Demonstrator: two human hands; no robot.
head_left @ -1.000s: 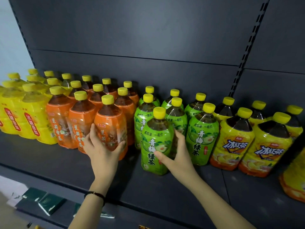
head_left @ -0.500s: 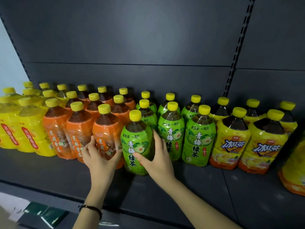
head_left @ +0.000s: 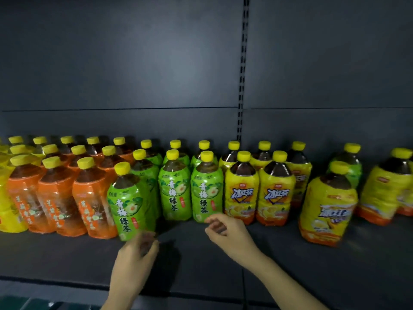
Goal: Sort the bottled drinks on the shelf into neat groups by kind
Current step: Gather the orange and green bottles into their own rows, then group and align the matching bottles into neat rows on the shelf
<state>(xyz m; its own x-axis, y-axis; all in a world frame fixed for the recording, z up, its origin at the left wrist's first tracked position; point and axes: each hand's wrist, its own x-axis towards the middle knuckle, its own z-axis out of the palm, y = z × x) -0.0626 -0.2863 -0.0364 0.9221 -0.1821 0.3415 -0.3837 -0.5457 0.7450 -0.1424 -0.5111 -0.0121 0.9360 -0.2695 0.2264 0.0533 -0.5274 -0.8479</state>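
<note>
Bottled teas with yellow caps stand in rows on a dark shelf [head_left: 201, 260]. Orange-labelled bottles [head_left: 55, 198] fill the left. Green-labelled bottles [head_left: 176, 193] are in the middle, with one front green bottle [head_left: 127, 204] set further forward beside the orange ones. Yellow iced-tea bottles [head_left: 241, 195] stand to the right, and one large yellow bottle [head_left: 328, 206] stands apart. My left hand [head_left: 136, 256] hovers blurred just below the front green bottle, holding nothing. My right hand [head_left: 228, 231] is loosely curled and empty in front of the green row.
Pale yellow bottles [head_left: 6, 198] sit at the far left edge. One green bottle [head_left: 350, 166] stands behind the large yellow one, and more yellow bottles [head_left: 388, 186] are at the far right. A slotted upright [head_left: 242, 74] runs up the back panel.
Both hands have let go of their bottles and pulled back toward the shelf front. The front green bottle now stands beside the orange bottles. The view has shifted right.
</note>
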